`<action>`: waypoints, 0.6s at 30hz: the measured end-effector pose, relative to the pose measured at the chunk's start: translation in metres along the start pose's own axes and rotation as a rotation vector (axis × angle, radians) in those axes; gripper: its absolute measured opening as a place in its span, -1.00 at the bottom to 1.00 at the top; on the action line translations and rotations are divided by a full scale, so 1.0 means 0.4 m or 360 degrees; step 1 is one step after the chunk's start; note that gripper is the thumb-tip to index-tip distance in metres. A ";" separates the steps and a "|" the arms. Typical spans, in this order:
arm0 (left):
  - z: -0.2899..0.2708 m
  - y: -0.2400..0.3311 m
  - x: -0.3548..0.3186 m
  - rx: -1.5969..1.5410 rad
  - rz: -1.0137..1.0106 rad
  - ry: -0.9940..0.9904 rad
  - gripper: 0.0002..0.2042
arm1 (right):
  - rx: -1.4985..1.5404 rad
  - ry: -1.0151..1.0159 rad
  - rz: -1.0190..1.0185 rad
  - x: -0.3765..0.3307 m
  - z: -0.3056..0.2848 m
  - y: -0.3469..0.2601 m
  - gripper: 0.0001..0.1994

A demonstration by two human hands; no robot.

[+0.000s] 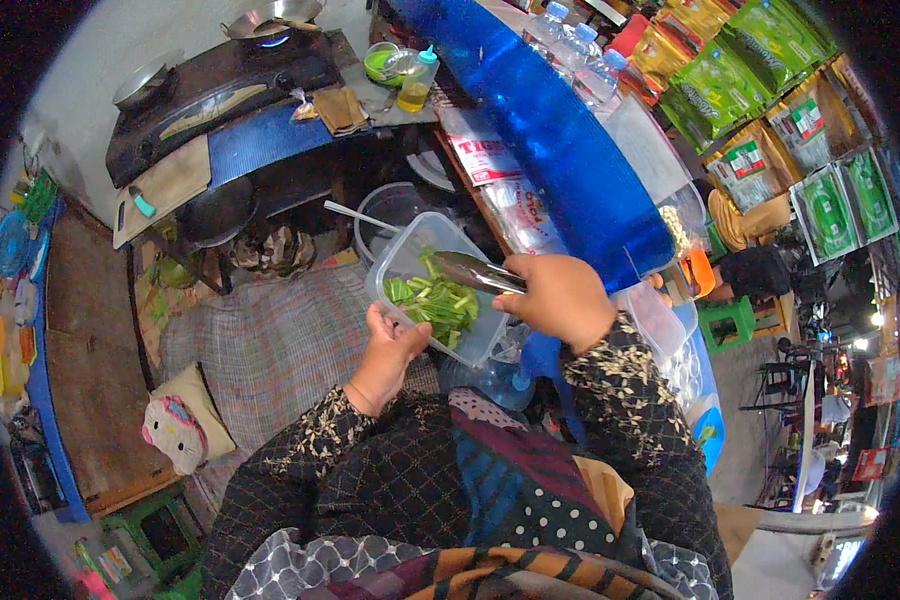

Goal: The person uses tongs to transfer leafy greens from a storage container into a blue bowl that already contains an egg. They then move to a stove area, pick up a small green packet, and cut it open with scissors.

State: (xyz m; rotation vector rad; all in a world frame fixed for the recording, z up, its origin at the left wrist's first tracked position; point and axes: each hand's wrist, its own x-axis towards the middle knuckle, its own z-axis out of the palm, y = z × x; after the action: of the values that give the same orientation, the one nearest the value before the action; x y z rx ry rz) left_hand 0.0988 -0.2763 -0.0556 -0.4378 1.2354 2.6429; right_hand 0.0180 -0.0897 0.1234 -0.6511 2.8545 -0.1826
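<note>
Chopped green leaves and stalks (448, 315) lie in a clear plastic container (397, 262), which is tilted in front of me. My left hand (385, 355) is closed on its near left edge, thumb along the rim. From the right, my right hand (560, 300) grips a shiny metal utensil (470, 271) with a broad blade-like end. That end reaches over the container, close above the greens. Its handle is hidden in my fingers, so its exact kind is unclear. Behind the container stands a clear tub (375, 205) with a pale long handle (355, 214) sticking out.
Far left is a black gas stove (220, 100) with a lit flame under a pan (270, 18). A cutting board (160, 190) bears a turquoise-handled knife (143, 203). A squeeze bottle (417, 82) stands nearby. A blue panel (540, 130) runs along my right, with hanging packets (750, 60) beyond.
</note>
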 end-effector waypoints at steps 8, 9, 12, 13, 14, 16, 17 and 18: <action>-0.046 0.018 0.003 -0.0053 0.0015 0.0354 -0.32 | 0.0048 -0.0149 0.0312 -0.011 0.006 0.134 -0.54; -0.043 0.025 0.002 -0.0060 0.0025 0.0386 -0.33 | 0.0019 -0.0168 0.0371 -0.002 0.024 0.152 -0.54; -0.038 0.032 0.004 -0.0042 0.0014 0.0379 -0.33 | -0.0048 -0.0168 0.0546 0.026 0.091 0.188 -0.54; -0.043 0.029 0.004 -0.0079 0.0028 0.0357 -0.33 | -0.0077 -0.0158 0.0585 0.033 0.102 0.191 -0.54; -0.050 0.021 0.006 -0.0116 0.0041 0.0333 -0.33 | -0.0057 -0.0124 0.0605 0.031 0.106 0.195 -0.51; -0.061 0.013 0.010 -0.0230 0.0132 0.0218 -0.34 | 0.0095 -0.0097 0.0621 0.023 0.089 0.191 -0.50; -0.071 0.014 0.014 -0.0302 0.0211 0.0124 -0.35 | 0.0172 -0.0082 0.0629 0.018 0.081 0.191 -0.50; -0.066 0.024 0.020 -0.0377 0.0285 0.0014 -0.36 | 0.0232 -0.0056 0.0636 0.009 0.072 0.194 -0.48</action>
State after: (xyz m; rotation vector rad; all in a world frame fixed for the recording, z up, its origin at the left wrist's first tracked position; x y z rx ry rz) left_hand 0.0933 -0.3026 -0.0677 -0.3910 1.0105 2.9582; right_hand -0.0109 -0.0240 0.0820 -0.0503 2.8303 -0.3054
